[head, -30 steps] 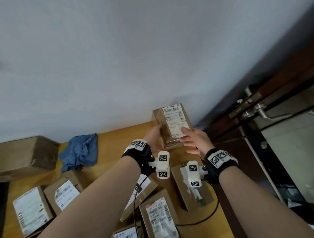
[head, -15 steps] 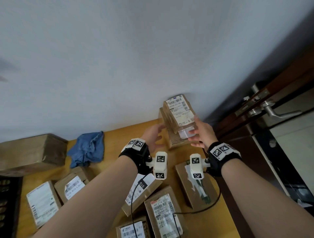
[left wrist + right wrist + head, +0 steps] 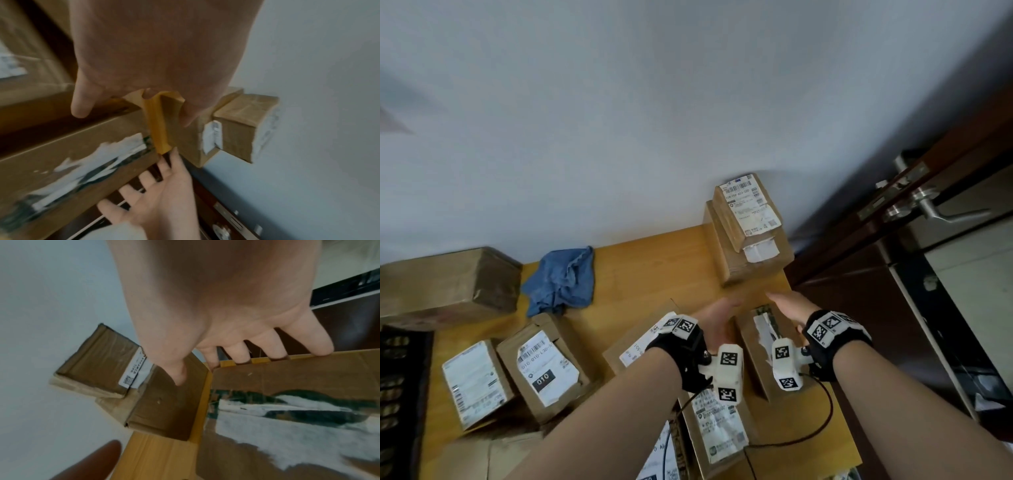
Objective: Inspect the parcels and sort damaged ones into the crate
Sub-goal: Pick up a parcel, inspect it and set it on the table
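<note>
A small brown parcel with a white label (image 3: 748,209) lies on top of a larger brown parcel (image 3: 755,267) in the far right corner of the wooden table (image 3: 654,267). Both hands are nearer to me and touch neither parcel. My left hand (image 3: 717,315) is open and holds nothing, with its fingers relaxed. My right hand (image 3: 784,303) is open too, with its fingers spread above a parcel with a torn label (image 3: 760,346). The wrist views show the same stack (image 3: 236,129) (image 3: 102,361) and the same torn-label parcel (image 3: 72,162) (image 3: 287,410). A black crate (image 3: 400,394) stands at the left edge.
Several labelled parcels (image 3: 548,370) lie on the near half of the table. A big brown box (image 3: 448,284) stands at the far left, and a blue cloth (image 3: 561,281) lies beside it. A dark door with a metal handle (image 3: 928,205) is at the right, past the table edge.
The small labelled parcel, held in both hands a second ago, now lies on the larger parcel. Both hands have let go and drawn back toward me.
</note>
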Motion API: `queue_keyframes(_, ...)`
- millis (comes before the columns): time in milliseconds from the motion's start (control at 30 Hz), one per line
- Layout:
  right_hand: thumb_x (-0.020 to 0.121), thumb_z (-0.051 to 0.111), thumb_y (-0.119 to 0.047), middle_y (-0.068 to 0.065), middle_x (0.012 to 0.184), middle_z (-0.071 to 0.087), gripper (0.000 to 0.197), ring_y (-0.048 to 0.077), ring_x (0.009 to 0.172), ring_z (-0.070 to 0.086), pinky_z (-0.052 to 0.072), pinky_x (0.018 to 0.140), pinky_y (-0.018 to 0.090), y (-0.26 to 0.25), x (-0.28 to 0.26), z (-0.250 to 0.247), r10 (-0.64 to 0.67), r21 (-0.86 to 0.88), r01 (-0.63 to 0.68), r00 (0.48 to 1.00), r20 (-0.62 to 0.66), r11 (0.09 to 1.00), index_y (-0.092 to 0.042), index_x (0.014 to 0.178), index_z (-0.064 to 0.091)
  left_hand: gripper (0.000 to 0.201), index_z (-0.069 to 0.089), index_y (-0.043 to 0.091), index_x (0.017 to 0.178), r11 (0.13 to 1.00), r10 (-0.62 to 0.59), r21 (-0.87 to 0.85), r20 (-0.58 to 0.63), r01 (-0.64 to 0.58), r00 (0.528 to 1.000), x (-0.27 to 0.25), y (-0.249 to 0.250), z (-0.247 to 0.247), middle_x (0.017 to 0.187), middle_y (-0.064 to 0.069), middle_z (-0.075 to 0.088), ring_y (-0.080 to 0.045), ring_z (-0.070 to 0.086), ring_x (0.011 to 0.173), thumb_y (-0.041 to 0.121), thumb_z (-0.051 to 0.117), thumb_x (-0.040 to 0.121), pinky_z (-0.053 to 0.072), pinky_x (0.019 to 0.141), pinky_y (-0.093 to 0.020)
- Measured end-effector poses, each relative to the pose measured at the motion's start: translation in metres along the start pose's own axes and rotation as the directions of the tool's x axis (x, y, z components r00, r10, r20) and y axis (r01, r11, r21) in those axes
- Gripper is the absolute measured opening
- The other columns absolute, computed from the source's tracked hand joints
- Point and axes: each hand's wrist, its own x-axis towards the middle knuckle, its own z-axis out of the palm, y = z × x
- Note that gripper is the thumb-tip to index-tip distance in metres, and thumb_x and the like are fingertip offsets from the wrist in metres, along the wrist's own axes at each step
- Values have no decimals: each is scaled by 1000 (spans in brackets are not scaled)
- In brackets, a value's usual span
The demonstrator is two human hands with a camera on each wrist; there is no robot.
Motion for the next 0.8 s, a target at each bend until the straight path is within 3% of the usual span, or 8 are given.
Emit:
queue_keyframes(67, 109, 40, -49, 17, 165, 35, 65, 37, 147, 39, 37, 116, 46, -2, 2, 4, 16, -39, -16, 1000, -1, 999, -7, 159, 35, 73, 18, 2, 163, 999, -35, -40, 5, 35, 999, 6, -8, 0, 166, -24, 28, -41, 38, 148, 39, 50, 109, 42, 106, -52)
queue_keyframes(200, 109, 41, -48, 17, 163, 37, 63, 38, 144, 42, 40, 116, 48, -18, -9, 4, 27, -123, -28, 1000, -9, 992, -8, 157, 38, 79, 23, 6, 163, 999, 29, -22, -3, -29, 1000, 10, 0, 1, 157, -19, 43, -34, 53, 132, 48, 56, 105, 49, 101, -48)
queue_keyframes(333, 110, 46, -39, 12, 154, 48, 50, 34, 135, 50, 43, 111, 39, -49, -36, -12, -118, -165, 109, 992, -48, 980, -11, 151, 46, 47, 59, 5, 134, 988, 149, 26, 25, -150, 988, -23, 25, -2, 87, -13, 73, -24, 68, 79, 42, 56, 105, 52, 66, -31)
queue_keyframes(400, 105, 53, -47, 11, 149, 55, 53, 32, 126, 57, 49, 102, 41, -68, -47, -18, -147, -170, 133, 986, -72, 976, -15, 147, 51, 36, 61, 11, 117, 984, 158, 88, -14, -156, 987, -48, 40, -8, 118, -18, 71, -31, 67, 105, 44, 58, 103, 51, 77, -35)
queue_keyframes(467, 104, 53, -50, 11, 149, 54, 58, 32, 128, 57, 49, 99, 41, -90, -59, -21, -179, -217, 160, 982, -67, 963, -15, 149, 49, 47, 55, 12, 132, 975, 191, 126, -51, -183, 980, -71, 51, -17, 141, -18, 56, -33, 61, 112, 46, 62, 101, 53, 72, -35)
queue_keyframes(600, 98, 57, -56, 13, 145, 58, 62, 32, 123, 60, 53, 101, 45, -134, -88, -25, -266, -203, 247, 961, -71, 948, -15, 144, 53, 28, 61, 14, 121, 949, 307, 112, -135, -294, 942, -114, 66, -44, 113, -14, 63, -23, 62, 83, 33, 65, 101, 51, 50, -28)
queue_keyframes(700, 90, 59, -61, 12, 133, 66, 66, 31, 109, 67, 58, 97, 48, -162, -105, -19, -317, -152, 304, 946, -67, 940, -13, 135, 60, 7, 64, 12, 100, 927, 376, 74, -212, -368, 902, -140, 67, -70, 100, -7, 66, -19, 62, 81, 18, 63, 103, 50, 42, -25)
queue_keyframes(800, 94, 60, -57, 11, 124, 67, 59, 31, 102, 67, 59, 81, 40, -186, -141, -2, -363, -123, 354, 929, -67, 927, -10, 129, 59, 7, 66, 8, 108, 908, 414, 51, -246, -415, 876, -161, 62, -98, 101, -7, 69, -17, 63, 79, 10, 63, 103, 47, 36, -20)
